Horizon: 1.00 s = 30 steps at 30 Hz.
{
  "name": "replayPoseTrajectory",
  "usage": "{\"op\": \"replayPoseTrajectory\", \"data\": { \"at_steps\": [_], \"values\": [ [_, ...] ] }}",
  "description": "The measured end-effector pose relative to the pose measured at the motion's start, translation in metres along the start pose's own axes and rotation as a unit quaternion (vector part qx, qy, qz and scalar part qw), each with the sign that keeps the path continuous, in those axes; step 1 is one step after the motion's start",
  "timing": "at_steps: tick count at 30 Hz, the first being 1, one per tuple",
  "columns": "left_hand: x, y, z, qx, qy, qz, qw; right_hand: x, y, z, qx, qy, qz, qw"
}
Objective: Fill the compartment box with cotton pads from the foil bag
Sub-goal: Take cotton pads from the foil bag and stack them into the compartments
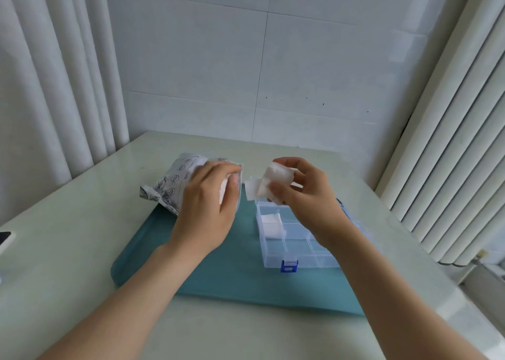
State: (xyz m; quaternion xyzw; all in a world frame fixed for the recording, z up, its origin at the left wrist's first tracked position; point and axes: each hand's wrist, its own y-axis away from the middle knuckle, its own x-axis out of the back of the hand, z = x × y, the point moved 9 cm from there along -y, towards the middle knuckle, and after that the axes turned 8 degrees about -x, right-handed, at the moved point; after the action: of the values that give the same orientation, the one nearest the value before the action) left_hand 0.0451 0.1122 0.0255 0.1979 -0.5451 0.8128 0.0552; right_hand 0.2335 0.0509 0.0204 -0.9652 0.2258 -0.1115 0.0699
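Two hands of mine are up over the teal mat (218, 275), a little apart from each other and each one busy. My left hand (207, 204) is curled round the open right end of the foil bag (170, 184). The bag lies on its side at the far left corner of the mat, its crumpled bottom pointing left over the pale table (82, 223). My right hand (303, 193) pinches a small bunch of white cotton pads (273, 180) between thumb and fingers, in the air just above the far end of the compartment box (297, 253). One pad sticks out loose on the left of the bunch. This clear box sits on the right half of the mat, its blue latch (288, 266) on the near side, and my right wrist hides much of its right part. More pads in the box (271, 224) lie in a far left compartment. At the table's left edge shows a dark, flat thing (5, 240) I cannot make out
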Motion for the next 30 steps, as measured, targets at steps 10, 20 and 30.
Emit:
{"op": "replayPoseTrajectory", "data": {
  "at_steps": [10, 20, 30],
  "values": [
    [-0.052, 0.027, -0.006, 0.283, 0.318, -0.114, 0.898, 0.003, 0.015, 0.012, 0.03, -0.025, -0.037, 0.999],
    [-0.056, 0.037, -0.013, 0.366, 0.398, -0.09, 0.836, 0.007, 0.012, 0.019, 0.034, -0.013, 0.034, 0.999],
    [-0.055, 0.03, -0.006, 0.324, 0.41, -0.124, 0.844, 0.005, 0.017, 0.012, 0.028, 0.0, 0.022, 0.999]
  ]
}}
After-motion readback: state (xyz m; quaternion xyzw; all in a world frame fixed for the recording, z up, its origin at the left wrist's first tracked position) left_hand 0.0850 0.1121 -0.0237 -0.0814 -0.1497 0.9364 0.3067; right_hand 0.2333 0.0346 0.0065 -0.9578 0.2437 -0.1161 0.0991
